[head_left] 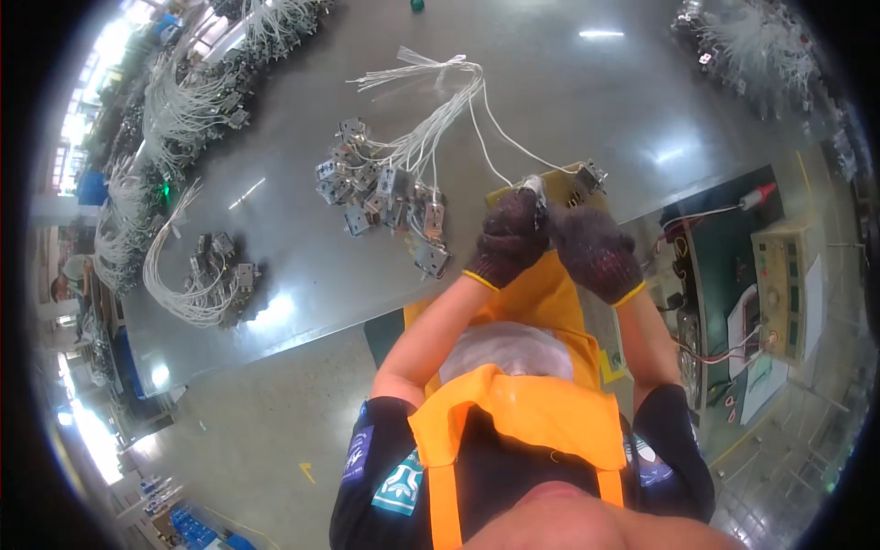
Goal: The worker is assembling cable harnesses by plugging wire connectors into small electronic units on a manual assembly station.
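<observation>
My left hand (513, 236), in a dark knitted glove with a yellow cuff, is closed at the table's front edge. Between its fingertips a small metal part with a white wire (535, 187) shows. My right hand (598, 251), gloved alike, is closed close beside it; anything in its fingers is hidden. Just beyond both hands lies a yellowish board (555, 181). At its right end sits a metal box-shaped part (590, 176) on a white wire. Both wires run back to a tied white wire bundle (446, 113), whose other ends carry a heap of metal box-shaped parts (392, 188).
The grey metal table (302, 284) bears a smaller wired bundle (213, 275) at left. Piles of wired parts line its far left (197, 105) and far right (756, 50). Right of me stands a beige instrument box (779, 293) with a red-tipped cable (756, 196).
</observation>
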Demonstrator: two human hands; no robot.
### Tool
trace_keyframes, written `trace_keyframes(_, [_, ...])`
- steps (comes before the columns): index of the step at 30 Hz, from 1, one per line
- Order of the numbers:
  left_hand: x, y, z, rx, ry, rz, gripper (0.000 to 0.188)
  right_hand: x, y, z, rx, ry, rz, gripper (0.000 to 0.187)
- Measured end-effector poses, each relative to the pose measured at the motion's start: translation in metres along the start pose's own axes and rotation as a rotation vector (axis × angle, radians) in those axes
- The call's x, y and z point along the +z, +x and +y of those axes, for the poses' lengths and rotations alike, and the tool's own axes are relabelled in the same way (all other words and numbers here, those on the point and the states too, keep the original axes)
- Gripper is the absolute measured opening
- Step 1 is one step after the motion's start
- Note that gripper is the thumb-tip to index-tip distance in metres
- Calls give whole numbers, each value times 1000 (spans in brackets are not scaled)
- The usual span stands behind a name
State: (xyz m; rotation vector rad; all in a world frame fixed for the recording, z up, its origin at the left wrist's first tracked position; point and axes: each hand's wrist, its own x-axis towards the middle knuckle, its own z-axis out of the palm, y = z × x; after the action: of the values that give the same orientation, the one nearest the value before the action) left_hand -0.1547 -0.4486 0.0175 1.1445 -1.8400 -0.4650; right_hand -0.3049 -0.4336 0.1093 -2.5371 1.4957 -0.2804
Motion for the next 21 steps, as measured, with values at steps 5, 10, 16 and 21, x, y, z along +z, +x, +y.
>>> trace_keyframes(5, [-37, -9, 29, 11, 170, 48, 56, -10, 2, 3, -63, 243, -10, 32])
trace_keyframes(10, [-104, -36, 5, -27, 700, 26, 59, 48, -25, -10, -59, 1211, -70, 59])
trace_keyframes(16, [-132, -13, 0, -104, 497, 16, 45, 25, 14, 18, 495, 1114, -483, 60])
trace_keyframes(21, [-56, -16, 12, -212, 446, -109, 50, 50, 6, 30, 372, 1213, -221, 57])
